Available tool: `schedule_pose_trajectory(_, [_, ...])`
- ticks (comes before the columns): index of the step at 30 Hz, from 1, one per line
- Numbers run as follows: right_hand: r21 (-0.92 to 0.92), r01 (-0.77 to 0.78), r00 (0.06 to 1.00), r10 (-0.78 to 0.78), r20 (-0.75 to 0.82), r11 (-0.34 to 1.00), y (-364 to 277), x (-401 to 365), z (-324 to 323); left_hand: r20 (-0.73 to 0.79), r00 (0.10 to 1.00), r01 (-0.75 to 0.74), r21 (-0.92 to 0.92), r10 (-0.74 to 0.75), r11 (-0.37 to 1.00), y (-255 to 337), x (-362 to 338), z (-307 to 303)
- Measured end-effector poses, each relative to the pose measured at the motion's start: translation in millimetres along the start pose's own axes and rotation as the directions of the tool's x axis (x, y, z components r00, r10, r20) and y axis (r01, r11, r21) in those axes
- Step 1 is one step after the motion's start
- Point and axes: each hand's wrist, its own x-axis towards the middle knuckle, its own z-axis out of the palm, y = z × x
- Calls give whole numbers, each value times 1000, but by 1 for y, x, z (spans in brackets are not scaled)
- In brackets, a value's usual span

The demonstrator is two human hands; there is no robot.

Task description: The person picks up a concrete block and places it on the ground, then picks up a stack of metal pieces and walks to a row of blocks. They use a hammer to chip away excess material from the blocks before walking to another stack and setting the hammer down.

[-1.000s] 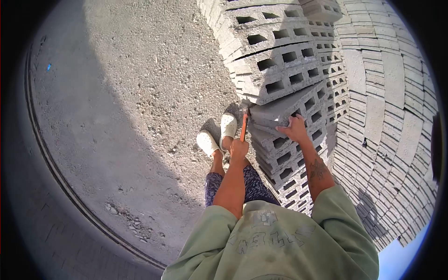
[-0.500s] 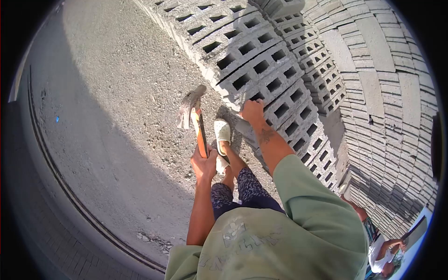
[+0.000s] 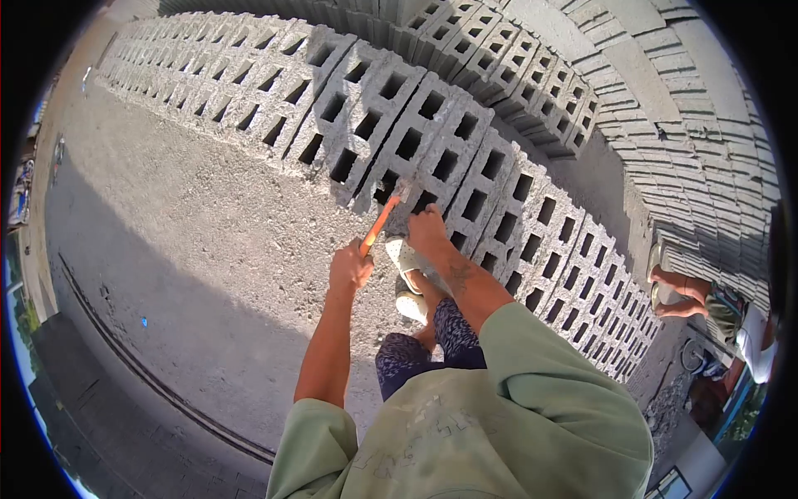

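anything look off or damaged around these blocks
A small bright blue scrap stands out on the grey ground, and the hollow blocks near the hammer have ragged, uneven edges, possibly chipped.

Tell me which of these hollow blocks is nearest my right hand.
The block whose bottom opening is right above your right hand, just beside the tip of the orange hammer; the other blocks' openings are farther from that hand.

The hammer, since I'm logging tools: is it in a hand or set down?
In a hand: the left hand grips the hammer by its orange handle, its far end at the hollow blocks.
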Motion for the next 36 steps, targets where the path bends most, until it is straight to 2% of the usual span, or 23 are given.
schedule_pose_trajectory(2, [62, -10, 1000, 9, 14, 998, 7, -8, -2, -8, 978, 199, -245, -207, 949, 9, -54, -15])
schedule_pose_trajectory(5, [15, 31, 997, -31, 67, 999, 16, -26, -20, -115, 977, 88, -560, -182, 824, 43, -79, -52])
schedule_pose_trajectory(6, [44, 6, 998, -9, 64, 999, 15, -25, -24, -125, 973, 89, -565, -193, 820, 53, -78, -59])
schedule_pose_trajectory(8, [73, -14, 999, 10, 52, 997, 14, -12, -21, -342, 939, -184, -567, -27, 803, 67, -73, -66])
schedule_pose_trajectory(9, [128, 18, 996, -6, -94, 992, 15, -13, -9, -337, 941, -178, -575, -33, 799, 79, -71, -71])
schedule_pose_trajectory(10, [179, 56, 971, -11, -239, 982, 18, -13, 2, -421, 898, -373, -581, 125, 723, 90, -61, -78])
schedule_pose_trajectory(11, [172, 45, 973, -3, -232, 984, 18, -18, -5, -506, 819, -554, -570, 272, 606, 100, -49, -81])
schedule_pose_trajectory(12, [132, 0, 981, 26, -192, 991, 13, -21, -21, -502, 819, -557, -577, 279, 597, 97, -31, -75])
schedule_pose_trajectory(14, [78, -35, 988, 46, -151, 996, 7, -22, -38, -70, 993, -112, -258, 97, 960, 76, -2, -51])
schedule_pose_trajectory(16, [11, -39, 995, 38, 91, 999, 9, -15, -46, 11, 999, -30, -242, 34, 970, 51, -21, -43])
schedule_pose_trajectory(17, [-6, -11, 997, 11, 79, 1000, 15, -1, -56, 75, 997, 33, -204, -18, 978, 41, -27, -43])
schedule_pose_trajectory(18, [-2, 0, 999, 0, 47, 1000, 18, -2, -57, -52, 997, 34, -315, -53, 949, 34, -58, -33])
schedule_pose_trajectory(19, [2, 12, 998, -12, 58, 1000, 20, -25, -48, 27, 971, 210, -560, -236, 801, 39, -93, -40])
schedule_pose_trajectory(20, [-13, 40, 995, -39, 91, 999, 23, -36, -46, -24, 932, 242, -701, -361, 671, 31, -120, -22])
schedule_pose_trajectory(21, [24, 38, 999, -39, 26, 999, 26, -28, -53, -44, 911, 209, -807, -409, 552, 11, -147, 7])
schedule_pose_trajectory(22, [68, 46, 999, -45, -20, 997, 26, -27, -56, -48, 895, 215, -825, -444, 523, 10, -164, 8])
schedule_pose_trajectory(24, [155, 15, 998, -25, 60, 988, 25, -24, -59, 211, 661, 406, -907, -720, 107, 2, -198, 6])
schedule_pose_trajectory(25, [102, 44, 998, -41, -36, 994, 22, -25, -57, 224, 624, 403, -913, -749, 62, -9, -212, 14])
schedule_pose_trajectory(27, [78, 96, 995, -93, -43, 992, 23, -27, -58, 111, 583, 261, -964, -805, 57, -36, -222, 28])
schedule_pose_trajectory(28, [72, 102, 993, -97, -67, 992, 24, -25, -58, 195, 526, 282, -958, -828, -46, -47, -227, 30])
schedule_pose_trajectory(30, [87, 90, 996, -91, 3, 992, 22, -21, -69, 205, 520, 179, -975, -829, -129, -57, -226, 27])
schedule_pose_trajectory(32, [100, 57, 995, -66, 80, 993, 21, -22, -73, 210, 509, -14, -968, -835, -252, -55, -214, 14])
schedule_pose_trajectory(36, [131, 53, 996, -62, 66, 990, 30, -14, -61, 92, 484, -447, -829, -870, -336, -23, -172, 22])
